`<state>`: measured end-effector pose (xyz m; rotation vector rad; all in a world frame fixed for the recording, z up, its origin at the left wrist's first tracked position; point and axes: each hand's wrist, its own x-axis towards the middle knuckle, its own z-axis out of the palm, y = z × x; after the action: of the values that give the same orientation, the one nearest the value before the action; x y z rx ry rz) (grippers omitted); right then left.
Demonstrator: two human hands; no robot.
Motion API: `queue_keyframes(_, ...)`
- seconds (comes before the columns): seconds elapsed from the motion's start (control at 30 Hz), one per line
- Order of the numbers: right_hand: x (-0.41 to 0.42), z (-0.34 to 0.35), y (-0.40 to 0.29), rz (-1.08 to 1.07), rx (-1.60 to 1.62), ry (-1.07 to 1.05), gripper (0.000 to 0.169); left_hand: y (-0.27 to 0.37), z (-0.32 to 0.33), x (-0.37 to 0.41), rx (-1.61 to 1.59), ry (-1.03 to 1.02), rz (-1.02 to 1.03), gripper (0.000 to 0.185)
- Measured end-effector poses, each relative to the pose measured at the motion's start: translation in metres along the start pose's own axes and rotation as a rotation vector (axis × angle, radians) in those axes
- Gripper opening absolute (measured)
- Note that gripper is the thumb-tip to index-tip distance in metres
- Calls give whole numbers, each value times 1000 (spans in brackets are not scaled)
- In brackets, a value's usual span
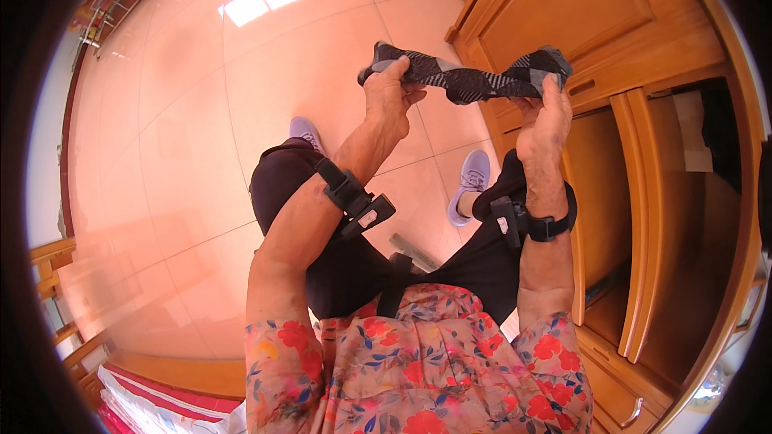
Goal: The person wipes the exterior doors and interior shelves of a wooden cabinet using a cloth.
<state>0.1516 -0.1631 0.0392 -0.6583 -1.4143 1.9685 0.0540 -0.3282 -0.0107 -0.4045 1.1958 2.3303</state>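
A dark grey patterned sock (443, 75), with lighter grey patches and fine stripes, is stretched sideways in front of me above the tiled floor. My left hand (389, 90) grips its left end, thumb on top. At the other end, my right hand (546, 114) pinches the fabric between thumb and fingers. Whether it is one sock or a pair laid together, I cannot tell. Each forearm wears a black strap with a small device. Below lie my knees in dark trousers, and my feet in pale lilac shoes (473, 175).
On the right stands a wooden cabinet (561, 12) with panelled doors and an open compartment. A bed edge (181, 374) with red and white bedding is at the lower left. A metal rack (120, 6) stands at the upper left. A grey flat object lies between my legs.
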Motion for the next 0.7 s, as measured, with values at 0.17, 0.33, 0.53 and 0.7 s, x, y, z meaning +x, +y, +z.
queue_keyframes(0.17,-4,1,-11,-39,76,14,33,0,-10,18,-68,60,83,14)
queue_keyframes(0.33,-3,-5,-10,-42,60,21,33,9,-8,12,43,7,111,16)
queue_keyframes(0.53,-4,-6,-5,43,-315,-159,26,6,14,-6,175,-170,147,12)
queue_keyframes(0.7,-16,17,17,19,-287,-402,33,-11,25,-23,535,-432,222,18)
